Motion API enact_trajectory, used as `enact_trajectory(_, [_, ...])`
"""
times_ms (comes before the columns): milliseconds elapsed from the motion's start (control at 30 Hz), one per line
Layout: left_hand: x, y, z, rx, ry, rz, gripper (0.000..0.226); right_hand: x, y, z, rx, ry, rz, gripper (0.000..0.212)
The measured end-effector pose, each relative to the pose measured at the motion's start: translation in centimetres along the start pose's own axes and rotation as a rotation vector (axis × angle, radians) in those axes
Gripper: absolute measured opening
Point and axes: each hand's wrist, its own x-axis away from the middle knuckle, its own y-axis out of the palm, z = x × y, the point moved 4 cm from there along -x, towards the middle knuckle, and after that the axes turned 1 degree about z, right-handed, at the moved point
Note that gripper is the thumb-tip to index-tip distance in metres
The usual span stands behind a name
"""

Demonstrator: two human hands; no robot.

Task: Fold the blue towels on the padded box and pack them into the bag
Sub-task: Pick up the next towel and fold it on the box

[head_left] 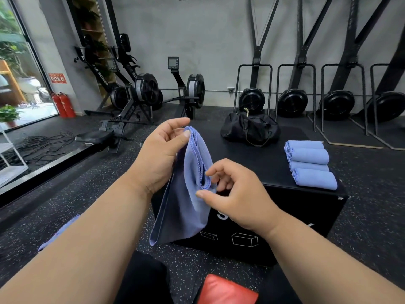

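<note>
**Towel held up in both hands over the box**

Nearest you, a red pad (228, 290) lies by your legs on the speckled floor (98, 207). A second blue cloth (59, 232) shows past your left forearm, lying on the floor.

Your left hand (161, 155) pinches the top hem of the blue towel (186, 202) between thumb and fingers, so the cloth hangs doubled in front of the padded box (258, 227). Your right hand (237, 195) has its fingers curled at the towel's lower folded edge; thumb and forefinger touch the cloth, though whether they grip it firmly you cannot tell.

On the box top, to your right, four folded towels (310, 164) lie in a row, touching one another. Beyond them the black bag (249, 129) sits at the box's far edge. Rowing machines (140, 93) stand against the grey wall.
</note>
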Motion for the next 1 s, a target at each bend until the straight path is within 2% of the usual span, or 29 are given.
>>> enact_trajectory(133, [0.0, -0.3, -0.2, -0.013, 0.022, 0.018, 0.023, -0.2, 0.5, -0.2, 0.119, -0.059, 0.013, 0.039])
enact_trajectory(300, [0.1, -1.0, 0.2, 0.031, 0.022, 0.034, 0.023, -0.6, 0.9, 0.0, 0.295, -0.141, 0.010, 0.024])
enact_trajectory(433, [0.2, -1.3, -0.1, 0.004, 0.020, 0.031, 0.022, -0.8, 1.0, 0.4, 0.321, -0.150, 0.041, 0.015])
enact_trajectory(567, [0.2, -2.1, -0.6, -0.114, 0.037, 0.057, 0.022, -0.9, 0.2, 0.6, 0.323, -0.089, 0.072, 0.018])
enact_trajectory(633, [0.1, -3.0, -1.2, -0.151, -0.002, 0.066, 0.024, -1.6, -1.5, 0.6, 0.278, -0.035, 0.087, 0.017])
enact_trajectory(733, [0.2, -4.1, -2.4, -0.136, -0.090, 0.036, 0.027, -3.7, -4.7, 0.6, 0.047, 0.055, 0.132, 0.018])
enact_trajectory(900, [0.6, -3.4, -3.3, 0.004, -0.162, -0.007, 0.031, -6.0, -5.1, 0.7, 0.114, 0.056, -0.073, 0.023])
enact_trajectory(1000, [0.3, -3.6, -3.2, 0.066, -0.151, 0.003, 0.032, -6.4, -5.8, 1.1, -0.187, 0.084, 0.004, 0.032])
